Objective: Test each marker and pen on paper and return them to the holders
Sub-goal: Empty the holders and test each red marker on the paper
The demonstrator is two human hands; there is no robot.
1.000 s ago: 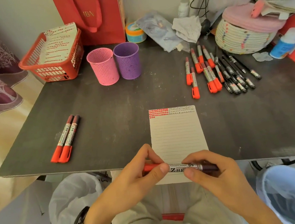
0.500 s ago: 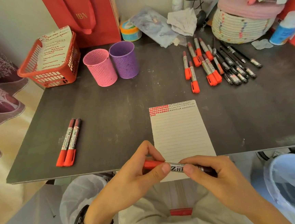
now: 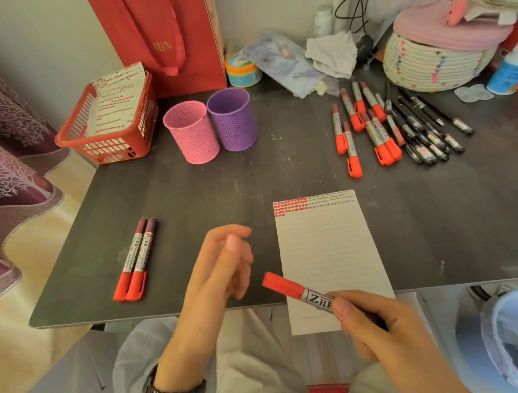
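Two holders are seen on the table (image 3: 188, 187) well beyond the paper (image 3: 328, 253), off its far left corner: a pink holder (image 3: 192, 131) and a purple holder (image 3: 232, 118), set just beside each other. Nothing is seen rising above either rim, so no marker or pen is judged to have been returned.

Beyond the paper's far right corner, a heap of red markers (image 3: 371, 130) and black pens (image 3: 424, 131) is spread out, judged to be awaiting their test. Well apart from the paper on its left, a pair of markers (image 3: 135, 260) is laid side by side. These may have been tested and set aside, though that cannot be told.

Only the paper's far edge is marked, with red dabs at the left and dark scribbles at the right. The rest of the lined sheet is blank.

At the paper's near left corner, one marker (image 3: 304, 294) is gripped by the right hand (image 3: 385, 326). Fingers and thumb are curled round its barrel, and the red cap is fitted and pointed leftward off the sheet. The left hand (image 3: 222, 262) is held just left of the paper, blurred, with its fingers loosely spread and nothing held in it.

The task is judged to be at an early stage. A few tests are made, most of the heap is left, and every item has yet to be put into the holders.
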